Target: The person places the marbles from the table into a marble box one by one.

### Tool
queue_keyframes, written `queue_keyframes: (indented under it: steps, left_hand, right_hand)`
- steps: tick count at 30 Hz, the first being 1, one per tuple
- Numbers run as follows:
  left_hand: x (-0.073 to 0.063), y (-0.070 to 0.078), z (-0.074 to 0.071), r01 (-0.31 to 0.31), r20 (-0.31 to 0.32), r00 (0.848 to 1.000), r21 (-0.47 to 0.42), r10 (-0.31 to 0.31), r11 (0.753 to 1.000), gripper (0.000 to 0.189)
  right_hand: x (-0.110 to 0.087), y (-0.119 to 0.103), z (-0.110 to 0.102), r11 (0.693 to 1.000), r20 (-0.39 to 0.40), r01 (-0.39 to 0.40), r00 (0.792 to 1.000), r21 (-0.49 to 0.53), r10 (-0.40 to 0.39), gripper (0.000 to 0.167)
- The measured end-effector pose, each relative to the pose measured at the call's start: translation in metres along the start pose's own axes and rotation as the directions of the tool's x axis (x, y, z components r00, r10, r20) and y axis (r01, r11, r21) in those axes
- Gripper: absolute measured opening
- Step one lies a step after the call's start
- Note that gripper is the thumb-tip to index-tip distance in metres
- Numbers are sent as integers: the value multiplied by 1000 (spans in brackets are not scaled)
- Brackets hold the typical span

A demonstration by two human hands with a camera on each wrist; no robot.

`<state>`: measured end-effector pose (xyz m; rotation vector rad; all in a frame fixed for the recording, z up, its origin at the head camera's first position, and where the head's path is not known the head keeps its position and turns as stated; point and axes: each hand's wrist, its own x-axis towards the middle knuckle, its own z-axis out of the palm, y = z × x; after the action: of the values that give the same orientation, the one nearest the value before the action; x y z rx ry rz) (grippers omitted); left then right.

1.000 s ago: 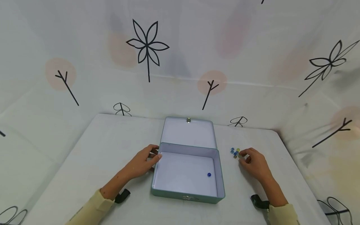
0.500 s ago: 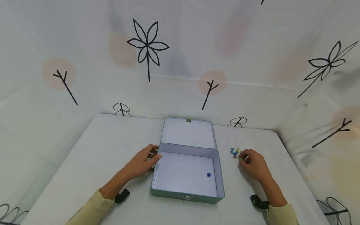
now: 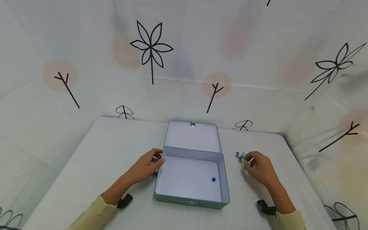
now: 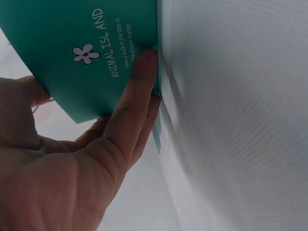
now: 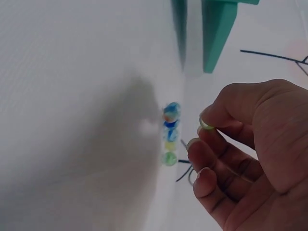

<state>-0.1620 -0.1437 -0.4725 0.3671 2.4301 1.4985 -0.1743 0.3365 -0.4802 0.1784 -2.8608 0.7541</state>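
Resting flat against the outer left wall of the open teal tin box [image 3: 192,179], left hand [image 3: 146,166] with fingers [image 4: 130,103] straight and spread along the printed side, thumb near the rear corner by the hinge; grip relaxed, pressing, not curled round anything. Lying open behind that hand's fingertips, lid [image 3: 192,136] tipped back, small metal clasp at its far edge. Sitting inside the box, well to the right of the left hand, one blue marble [image 3: 213,179] near the right wall. Hovering just right of the box, right hand [image 3: 259,167] with fingers [image 5: 211,144] curled in, thumb and forefinger tips brought close together in a pinch; cannot tell whether anything is caught between them. Lying just beyond those fingertips on the white tabletop [image 3: 95,159], small cluster of glass marbles [image 3: 240,156], blue, yellow and green, touching one another in a short row in the right wrist view [image 5: 169,132], close to the fingertips but apart from them. Showing at both wrists, pale yellow sleeves and black straps. Hanging behind the tabletop, white cloth with black plant drawings.
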Motion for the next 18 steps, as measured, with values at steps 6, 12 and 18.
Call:
queue_keyframes:
  steps: [6, 12, 18]
  left_hand:
    - [0, 0, 0, -3, -1, 1000, 6, 3, 1000, 60]
    - [0, 1, 0, -11, -6, 1000, 14, 11, 1000, 59]
    - [0, 1, 0, -11, -8, 1000, 18, 11, 1000, 59]
  right_hand:
    - [-3, -20, -8, 996, -62, 93, 994, 7, -93, 17]
    - [-8, -42, -12, 987, -100, 160, 982, -5, -160, 20]
    - [-14, -57, -16, 974, -126, 225, 967, -3, -224, 23]
